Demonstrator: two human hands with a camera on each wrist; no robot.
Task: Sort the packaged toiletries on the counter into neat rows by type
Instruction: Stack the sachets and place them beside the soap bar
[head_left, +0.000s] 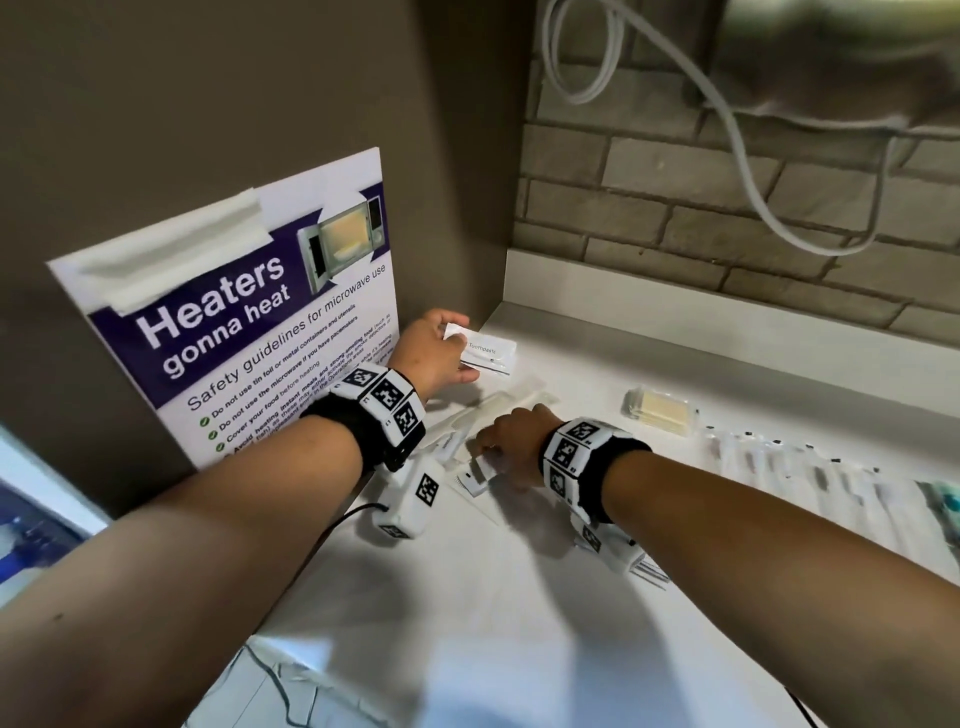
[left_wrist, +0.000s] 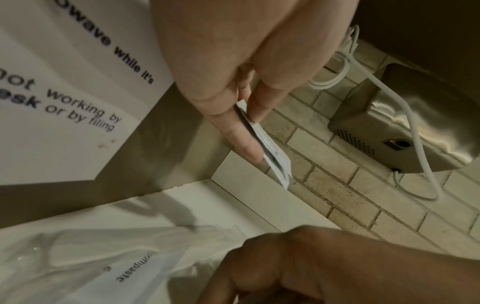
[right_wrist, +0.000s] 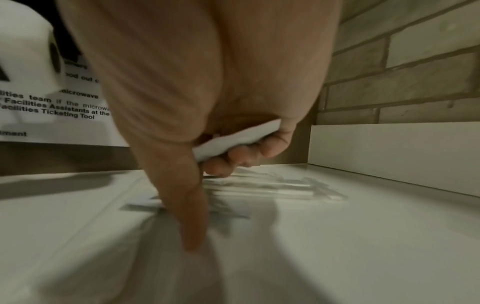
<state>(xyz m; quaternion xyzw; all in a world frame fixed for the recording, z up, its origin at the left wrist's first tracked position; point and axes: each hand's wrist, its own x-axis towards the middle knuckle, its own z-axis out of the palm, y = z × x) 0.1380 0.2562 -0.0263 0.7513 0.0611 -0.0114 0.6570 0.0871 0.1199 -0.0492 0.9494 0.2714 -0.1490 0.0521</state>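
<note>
White sachets in both hands above a pale worktop (head_left: 571, 597).
Left hand (head_left: 434, 351) pinches a few flat toothpaste packets (head_left: 488, 353) between thumb and fingers (left_wrist: 244, 142), raised near the back corner by the microwave poster (head_left: 249, 322). Right hand (head_left: 511, 441) curls round a small white packet (right_wrist: 233, 142), forefinger touching the worktop among clear-wrapped items (head_left: 498, 405). Further right lie a yellowish pack (head_left: 661, 410) and a row of wrapped pieces (head_left: 810, 467).

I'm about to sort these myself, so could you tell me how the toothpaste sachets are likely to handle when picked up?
The toothpaste sachets look thin and flat, so probably light and slightly floppy. The left hand pinches several edgewise, suggesting they stack easily but might slide apart.
</note>
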